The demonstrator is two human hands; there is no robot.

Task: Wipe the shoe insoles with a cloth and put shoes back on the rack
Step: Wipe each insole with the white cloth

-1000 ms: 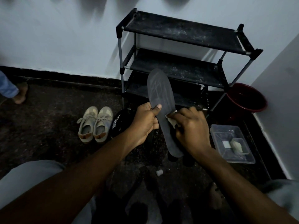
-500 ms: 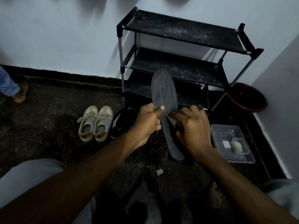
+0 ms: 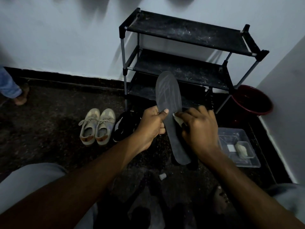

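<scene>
A pale wall [image 3: 66, 38] runs across, well beyond the left hand [image 3: 151, 128] and right hand [image 3: 199, 129], with grey shadows smudged along its top. A second pale wall [image 3: 288, 96] closes the corner to the right of the right hand. A black skirting [image 3: 66, 76] lines the far wall's foot. The floor [image 3: 49, 129] is dark and speckled. A black rack [image 3: 181, 32] with three dusty shelves on grey posts stands against the far wall, just beyond both hands. A red basin [image 3: 252, 100] sits in the corner, beyond the right hand. The light is dim and bluish.
</scene>
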